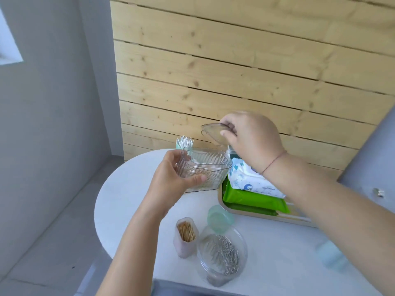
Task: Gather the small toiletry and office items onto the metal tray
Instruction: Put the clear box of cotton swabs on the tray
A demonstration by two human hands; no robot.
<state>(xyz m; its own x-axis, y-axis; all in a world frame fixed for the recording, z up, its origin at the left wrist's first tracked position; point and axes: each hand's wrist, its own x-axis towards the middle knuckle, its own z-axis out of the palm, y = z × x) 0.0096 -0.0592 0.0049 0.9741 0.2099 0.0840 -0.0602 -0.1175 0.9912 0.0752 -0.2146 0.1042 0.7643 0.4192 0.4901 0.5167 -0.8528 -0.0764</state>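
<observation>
My left hand [171,180] grips the clear ribbed plastic box of white cotton swabs [205,169], fingers curled round its far wall and thumb pressed on the near one. I hold it over the far part of the white round-ended table [132,199], just beside the left edge of the metal tray [267,218]. I cannot tell whether its base touches the table top.

My right hand [254,142] pinches the box's clear curved lid [213,133] between thumb and fingertips, above the box and apart from it.

The box looks light and stiff, but its ribbed walls are smooth plastic and could slip. With the top open, tilting it would likely spill the swabs. I judge a grip low on both side walls, kept level, to be safest. The lid is thin, so an edge pinch suits it.

The tray already carries a green wipes pack [254,199] with a white-and-blue wipes pack [250,178] on top. Near the table's front edge stand a pale toothpick holder [186,236], a clear round jar of paper clips [222,251] and a green translucent cap [219,217].
</observation>
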